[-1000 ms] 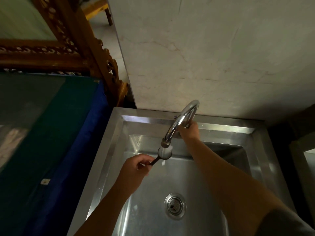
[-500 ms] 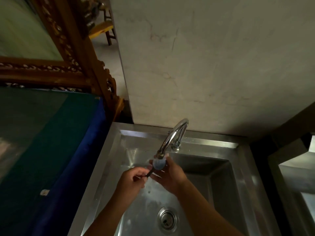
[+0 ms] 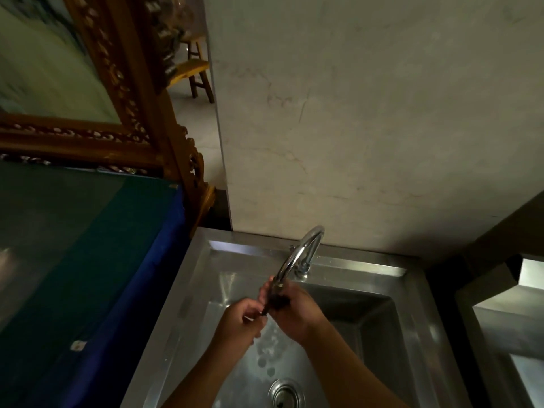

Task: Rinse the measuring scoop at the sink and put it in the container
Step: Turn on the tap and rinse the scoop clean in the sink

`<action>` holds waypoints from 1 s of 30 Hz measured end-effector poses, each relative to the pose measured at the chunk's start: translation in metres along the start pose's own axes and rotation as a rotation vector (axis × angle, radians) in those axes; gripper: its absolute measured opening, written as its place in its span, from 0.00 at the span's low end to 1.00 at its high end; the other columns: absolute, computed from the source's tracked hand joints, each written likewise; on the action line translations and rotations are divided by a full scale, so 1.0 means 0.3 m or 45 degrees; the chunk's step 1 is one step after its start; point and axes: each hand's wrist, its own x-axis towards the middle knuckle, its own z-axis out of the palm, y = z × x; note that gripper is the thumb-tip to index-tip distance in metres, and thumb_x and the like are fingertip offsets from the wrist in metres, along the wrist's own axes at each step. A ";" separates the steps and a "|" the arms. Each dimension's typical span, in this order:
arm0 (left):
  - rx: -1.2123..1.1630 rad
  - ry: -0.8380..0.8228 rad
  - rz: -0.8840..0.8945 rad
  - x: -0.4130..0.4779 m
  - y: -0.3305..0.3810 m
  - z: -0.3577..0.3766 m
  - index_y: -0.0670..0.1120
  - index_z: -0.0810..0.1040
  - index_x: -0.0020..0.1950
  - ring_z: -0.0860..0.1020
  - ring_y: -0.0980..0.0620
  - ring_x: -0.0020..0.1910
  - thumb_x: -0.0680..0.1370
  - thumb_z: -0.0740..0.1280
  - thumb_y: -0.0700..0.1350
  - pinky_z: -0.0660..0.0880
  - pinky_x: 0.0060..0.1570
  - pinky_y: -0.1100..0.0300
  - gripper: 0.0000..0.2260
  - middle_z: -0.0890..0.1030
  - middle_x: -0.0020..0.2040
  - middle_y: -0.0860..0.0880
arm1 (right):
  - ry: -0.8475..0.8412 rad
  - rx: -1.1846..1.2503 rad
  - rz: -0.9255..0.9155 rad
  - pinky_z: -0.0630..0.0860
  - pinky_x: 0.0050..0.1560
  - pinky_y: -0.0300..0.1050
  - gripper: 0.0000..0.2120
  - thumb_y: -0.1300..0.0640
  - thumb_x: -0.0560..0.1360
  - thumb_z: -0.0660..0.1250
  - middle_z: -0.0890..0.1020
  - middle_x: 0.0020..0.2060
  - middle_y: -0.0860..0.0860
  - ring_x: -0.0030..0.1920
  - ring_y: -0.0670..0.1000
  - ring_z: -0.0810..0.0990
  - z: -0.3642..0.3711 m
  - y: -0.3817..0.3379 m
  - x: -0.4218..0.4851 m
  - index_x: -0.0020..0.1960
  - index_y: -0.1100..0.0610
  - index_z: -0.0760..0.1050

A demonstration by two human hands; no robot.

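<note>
The dark measuring scoop (image 3: 276, 302) is held under the spout of the curved chrome faucet (image 3: 300, 254), over the steel sink (image 3: 188, 290). My left hand (image 3: 240, 320) pinches its thin handle from the left. My right hand (image 3: 294, 310) is wrapped around the scoop's bowl, hiding most of it. Water drops show on the sink floor below the hands. No container is in view.
The sink drain (image 3: 284, 394) lies near the bottom edge. A blue and green cloth-covered surface (image 3: 88, 260) borders the sink on the left, with a carved wooden frame (image 3: 141, 92) behind it. A marbled wall (image 3: 353, 128) rises behind the faucet. Another steel basin (image 3: 515, 334) sits at right.
My right hand left the faucet's base and came down onto the scoop's bowl under the spout. The left hand kept its grip on the handle. The camera tilted upward.
</note>
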 end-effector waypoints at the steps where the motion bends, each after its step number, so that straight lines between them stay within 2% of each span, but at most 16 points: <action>1: 0.004 -0.017 -0.001 0.005 0.005 0.006 0.44 0.79 0.48 0.78 0.53 0.31 0.75 0.68 0.37 0.73 0.31 0.59 0.05 0.82 0.38 0.45 | 0.019 -0.069 -0.027 0.74 0.46 0.52 0.08 0.66 0.76 0.57 0.76 0.39 0.60 0.42 0.59 0.75 -0.006 0.001 0.003 0.47 0.63 0.74; 4: -0.043 -0.071 -0.022 0.014 0.018 0.038 0.44 0.79 0.49 0.79 0.52 0.33 0.76 0.68 0.39 0.74 0.33 0.59 0.04 0.82 0.38 0.47 | 0.166 -0.263 -0.051 0.76 0.48 0.54 0.10 0.68 0.76 0.57 0.80 0.41 0.60 0.44 0.59 0.79 -0.029 0.007 0.010 0.50 0.64 0.77; 6: -0.124 -0.073 -0.061 0.015 0.018 0.061 0.45 0.79 0.51 0.78 0.52 0.33 0.76 0.68 0.40 0.74 0.33 0.60 0.05 0.83 0.40 0.46 | 0.252 -0.467 -0.052 0.78 0.47 0.51 0.12 0.68 0.76 0.57 0.81 0.42 0.59 0.45 0.58 0.80 -0.038 0.005 0.009 0.53 0.63 0.77; 9: -0.327 -0.051 -0.133 0.018 0.011 0.090 0.44 0.80 0.53 0.77 0.51 0.32 0.79 0.66 0.45 0.72 0.31 0.60 0.07 0.82 0.39 0.45 | 0.166 -0.607 -0.041 0.75 0.39 0.48 0.10 0.63 0.76 0.57 0.78 0.41 0.61 0.41 0.58 0.77 -0.035 -0.012 -0.006 0.53 0.63 0.75; 11: -0.422 -0.021 -0.187 0.032 0.008 0.108 0.43 0.80 0.51 0.73 0.50 0.29 0.80 0.64 0.49 0.68 0.28 0.59 0.11 0.80 0.35 0.45 | 0.074 -0.573 -0.031 0.73 0.40 0.48 0.12 0.57 0.78 0.58 0.77 0.43 0.62 0.42 0.58 0.76 -0.035 -0.026 -0.021 0.53 0.64 0.75; 14: -0.502 -0.026 -0.238 0.058 0.011 0.128 0.41 0.78 0.47 0.69 0.53 0.26 0.80 0.61 0.47 0.63 0.26 0.59 0.11 0.75 0.30 0.48 | 0.035 -0.511 -0.013 0.75 0.49 0.53 0.18 0.50 0.78 0.59 0.78 0.46 0.64 0.47 0.60 0.78 -0.050 -0.040 -0.031 0.54 0.64 0.76; 16: -0.608 -0.059 -0.258 0.075 0.017 0.138 0.41 0.77 0.45 0.67 0.54 0.24 0.80 0.61 0.44 0.62 0.25 0.60 0.10 0.72 0.28 0.49 | 0.063 -0.466 -0.018 0.74 0.59 0.58 0.20 0.48 0.78 0.59 0.80 0.52 0.64 0.53 0.60 0.79 -0.067 -0.042 -0.031 0.57 0.63 0.77; 17: -0.642 -0.073 -0.270 0.082 0.020 0.142 0.41 0.77 0.45 0.66 0.54 0.24 0.80 0.61 0.44 0.61 0.25 0.60 0.10 0.71 0.27 0.49 | 0.064 -0.463 -0.030 0.73 0.59 0.59 0.20 0.48 0.78 0.59 0.81 0.52 0.64 0.53 0.60 0.79 -0.072 -0.044 -0.032 0.58 0.62 0.77; 20: -0.708 -0.129 -0.322 0.098 0.027 0.148 0.41 0.77 0.44 0.63 0.55 0.22 0.80 0.59 0.46 0.59 0.23 0.61 0.12 0.69 0.26 0.50 | 0.020 -0.517 -0.078 0.73 0.51 0.57 0.22 0.47 0.79 0.58 0.77 0.44 0.63 0.45 0.60 0.76 -0.074 -0.046 -0.041 0.59 0.66 0.73; 23: -0.795 -0.201 -0.422 0.093 0.022 0.146 0.45 0.74 0.36 0.61 0.55 0.19 0.80 0.59 0.50 0.57 0.22 0.62 0.16 0.66 0.23 0.52 | -0.004 -0.602 -0.102 0.73 0.50 0.55 0.19 0.52 0.80 0.58 0.76 0.40 0.62 0.42 0.58 0.76 -0.065 -0.047 -0.047 0.58 0.68 0.72; 27: -0.929 -0.338 -0.506 0.065 -0.013 0.132 0.47 0.70 0.30 0.58 0.56 0.18 0.79 0.58 0.57 0.55 0.23 0.63 0.22 0.61 0.20 0.54 | 0.000 -0.656 -0.091 0.75 0.43 0.48 0.12 0.59 0.79 0.60 0.78 0.36 0.59 0.37 0.57 0.76 -0.041 -0.032 -0.056 0.56 0.67 0.74; 30: -0.948 -0.413 -0.525 0.056 -0.030 0.117 0.48 0.68 0.29 0.57 0.56 0.18 0.78 0.58 0.61 0.55 0.21 0.64 0.23 0.59 0.21 0.53 | 0.018 -0.610 -0.030 0.76 0.38 0.47 0.13 0.60 0.79 0.61 0.80 0.31 0.56 0.32 0.55 0.77 -0.030 -0.013 -0.066 0.58 0.69 0.72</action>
